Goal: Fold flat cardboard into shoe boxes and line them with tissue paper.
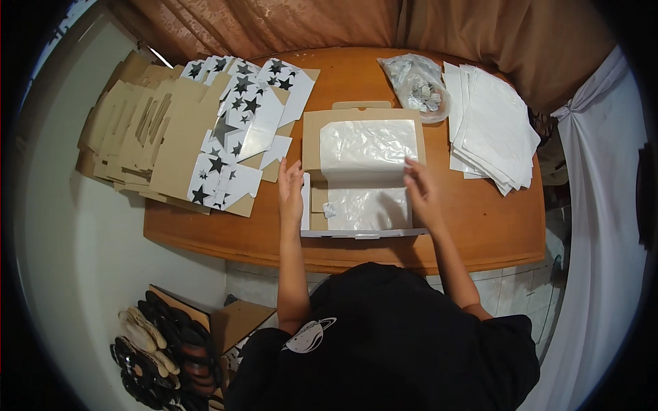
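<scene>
Before me on the table is a cardboard box (312, 144) with its lid raised at the back. A white, slightly see-through sheet (370, 144) lines it, running from the inside of the lid down over the bottom. A small white packet (330, 209) lies inside near the left. My left hand (291, 195) is beside the box's left wall, fingers stretched upward and holding nothing. At the right side, my right hand (423, 195) hovers over the sheet's edge with its fingers apart; whether the fingertips touch the sheet is hard to make out.
Flattened cardboard boxes (181, 137), some printed with black stars, are piled at the left. A clear plastic bag (418, 89) of small packets stands at the back right, beside a stack of white sheets (493, 130). Several shoes (168, 342) lie low at the left.
</scene>
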`<state>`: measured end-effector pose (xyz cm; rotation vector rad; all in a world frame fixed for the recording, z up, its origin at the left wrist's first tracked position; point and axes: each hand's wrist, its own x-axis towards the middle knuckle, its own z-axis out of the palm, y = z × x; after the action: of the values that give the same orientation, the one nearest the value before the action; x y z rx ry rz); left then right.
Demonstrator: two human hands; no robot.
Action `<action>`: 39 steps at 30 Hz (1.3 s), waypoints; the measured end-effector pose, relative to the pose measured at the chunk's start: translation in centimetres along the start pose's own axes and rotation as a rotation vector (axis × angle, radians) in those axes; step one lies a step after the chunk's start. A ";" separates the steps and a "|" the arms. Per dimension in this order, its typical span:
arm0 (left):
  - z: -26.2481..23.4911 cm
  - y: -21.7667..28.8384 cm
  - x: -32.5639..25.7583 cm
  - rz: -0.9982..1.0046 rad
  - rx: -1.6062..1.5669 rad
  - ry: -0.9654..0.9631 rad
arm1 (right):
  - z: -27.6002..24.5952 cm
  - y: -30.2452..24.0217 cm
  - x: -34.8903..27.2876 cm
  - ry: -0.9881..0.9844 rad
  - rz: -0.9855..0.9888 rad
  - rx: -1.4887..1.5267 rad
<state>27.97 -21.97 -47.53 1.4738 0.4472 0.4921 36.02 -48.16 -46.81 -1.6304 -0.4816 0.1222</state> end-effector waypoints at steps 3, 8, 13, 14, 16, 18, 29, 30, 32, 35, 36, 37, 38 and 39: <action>0.2 0.4 0.9 -0.104 -0.117 -0.081 | -1.4 2.1 2.6 0.179 0.067 0.076; 0.4 1.3 3.9 -0.346 -0.245 -0.258 | -2.5 3.4 5.3 0.275 0.076 -0.034; 0.7 1.1 5.6 -0.380 -0.095 -0.248 | -2.1 4.2 5.6 0.263 0.119 -0.179; 0.7 0.6 6.0 -0.397 -0.076 -0.238 | -2.0 4.2 5.5 0.266 0.114 -0.181; 0.5 -0.8 6.4 -0.367 -0.087 -0.259 | -1.5 3.9 5.5 0.248 0.122 -0.052; 1.4 0.3 6.0 -0.349 -0.091 -0.300 | -2.0 4.7 5.6 0.262 0.128 -0.040; 0.7 -1.0 6.0 0.019 0.174 -0.427 | -3.1 5.3 4.5 0.156 0.119 0.091; 0.8 -1.1 5.9 0.021 0.173 -0.431 | -3.7 5.4 4.4 0.091 0.193 0.026; 0.8 -1.4 5.4 0.077 0.184 -0.348 | -3.9 5.1 4.0 0.026 0.267 -0.039; 0.5 -1.4 5.4 0.252 0.217 -0.333 | -3.5 4.5 3.0 0.100 0.016 -0.140; 0.5 -1.5 5.3 0.252 0.216 -0.334 | -3.7 5.0 2.8 0.120 -0.022 -0.212; 0.5 -1.5 5.1 0.305 0.168 -0.365 | -3.9 5.4 2.6 0.139 -0.060 -0.284; 0.5 -1.4 4.9 0.355 0.119 -0.394 | -4.1 5.4 2.3 0.137 -0.058 -0.284; -0.3 -1.0 5.0 0.303 0.260 -0.485 | -4.3 5.5 2.1 0.086 -0.086 -0.300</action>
<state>32.00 -18.93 -48.52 1.8587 -0.1038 0.3015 40.75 -51.63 -51.14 -1.8961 -0.5215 -0.0892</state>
